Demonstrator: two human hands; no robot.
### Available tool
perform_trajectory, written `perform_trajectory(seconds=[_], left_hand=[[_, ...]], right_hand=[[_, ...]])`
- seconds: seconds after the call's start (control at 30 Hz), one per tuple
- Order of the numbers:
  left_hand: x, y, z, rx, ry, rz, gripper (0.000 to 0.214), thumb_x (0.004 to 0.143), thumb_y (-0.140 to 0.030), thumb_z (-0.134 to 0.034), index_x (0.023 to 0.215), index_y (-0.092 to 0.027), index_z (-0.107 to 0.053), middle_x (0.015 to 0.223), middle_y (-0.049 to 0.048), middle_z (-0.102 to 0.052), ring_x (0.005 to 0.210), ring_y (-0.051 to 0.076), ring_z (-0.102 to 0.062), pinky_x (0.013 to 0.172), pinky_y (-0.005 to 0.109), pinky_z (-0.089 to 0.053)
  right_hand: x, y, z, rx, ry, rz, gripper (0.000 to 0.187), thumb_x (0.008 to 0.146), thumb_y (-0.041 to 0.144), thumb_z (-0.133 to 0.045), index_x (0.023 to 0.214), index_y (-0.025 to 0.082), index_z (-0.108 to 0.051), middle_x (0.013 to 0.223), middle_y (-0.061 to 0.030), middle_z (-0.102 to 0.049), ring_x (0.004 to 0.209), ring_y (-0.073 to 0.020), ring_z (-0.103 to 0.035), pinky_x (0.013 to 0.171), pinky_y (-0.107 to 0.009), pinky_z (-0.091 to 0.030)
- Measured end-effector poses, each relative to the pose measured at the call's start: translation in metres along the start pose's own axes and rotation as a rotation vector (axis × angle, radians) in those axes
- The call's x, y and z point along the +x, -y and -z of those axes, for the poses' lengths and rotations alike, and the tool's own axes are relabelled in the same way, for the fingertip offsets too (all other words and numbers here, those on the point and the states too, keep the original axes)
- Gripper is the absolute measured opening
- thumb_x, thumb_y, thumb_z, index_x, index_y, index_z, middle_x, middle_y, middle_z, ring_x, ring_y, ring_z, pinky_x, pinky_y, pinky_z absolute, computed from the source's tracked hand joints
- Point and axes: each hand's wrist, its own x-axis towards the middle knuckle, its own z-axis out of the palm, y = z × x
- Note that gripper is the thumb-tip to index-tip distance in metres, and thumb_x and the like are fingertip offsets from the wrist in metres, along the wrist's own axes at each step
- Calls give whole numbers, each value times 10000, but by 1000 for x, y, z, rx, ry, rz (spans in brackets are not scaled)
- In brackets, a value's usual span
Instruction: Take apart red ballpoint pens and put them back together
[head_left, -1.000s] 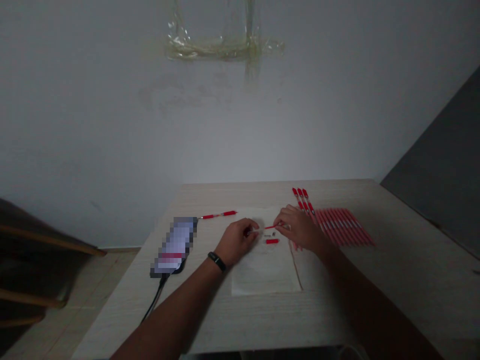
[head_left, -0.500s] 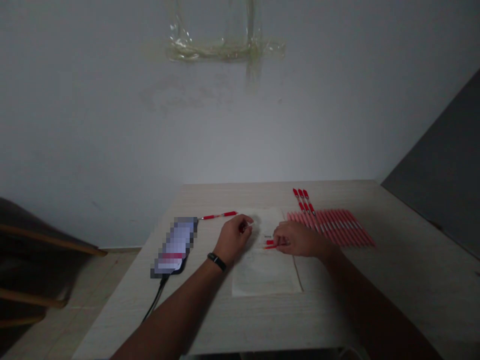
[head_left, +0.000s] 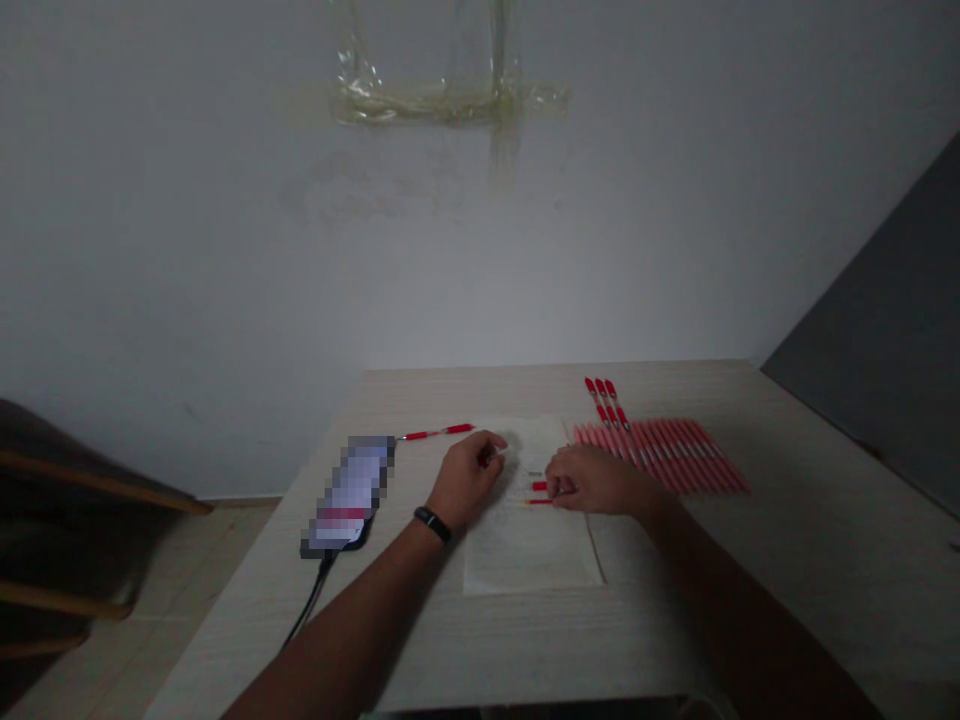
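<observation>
My left hand (head_left: 469,478) rests on a white sheet of paper (head_left: 525,540), fingers curled around a clear pen barrel (head_left: 498,455). My right hand (head_left: 592,480) lies just to its right, fingers pinched on a thin red refill (head_left: 538,501) lying on the paper. A small red pen part (head_left: 538,486) and a tiny spring-like piece (head_left: 534,473) lie between the hands.
A row of several red pens (head_left: 667,455) lies right of the paper, with three red caps (head_left: 604,390) behind it. One red pen (head_left: 439,431) lies near a phone (head_left: 349,492) with a cable at the left. A chair (head_left: 67,530) stands at the far left.
My right hand has moved down from the clear barrel to the paper, carrying the red refill with it. My left hand has drawn slightly back with the barrel.
</observation>
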Motion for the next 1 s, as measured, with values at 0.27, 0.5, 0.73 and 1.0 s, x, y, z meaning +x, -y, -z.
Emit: perform_trajectory(seconds=[0.27,0.5,0.73,1.0], left_hand=[[-1,4,-2,-10,25,-14,189,840,-196,-612,1002,-172,-707,799,35,-677,719,175,-601,679,289,-441],[-1,5,-3,-8,40,-14,192,837,-196,-624,1007,-174,-708,798,34,-679,718,175,-599,676,292,-446],[-1,7,-5,-11,63,-36,231,832,-158,-598,1038,-179,-701,853,42,-692,763,179,-617,712,300,-474],[-1,5,-5,-41,62,-65,270,798,-88,-585,1029,-172,-696,862,38,-701,763,169,-618,725,292,-479]], right_hand=[[2,3,-3,-53,6,-32,137,784,166,-701,694,175,-599,728,-11,-605,700,-151,-518,653,-275,-299],[1,-2,-3,12,-17,-12,61,789,156,-706,767,175,-653,755,-1,-622,707,-142,-544,654,-258,-324],[0,-1,-2,66,-63,-50,21,819,170,-705,833,178,-691,778,-7,-658,711,-148,-585,648,-251,-365],[4,6,8,45,-272,-142,53,886,184,-671,836,174,-682,837,-24,-674,758,-156,-625,690,-263,-410]])
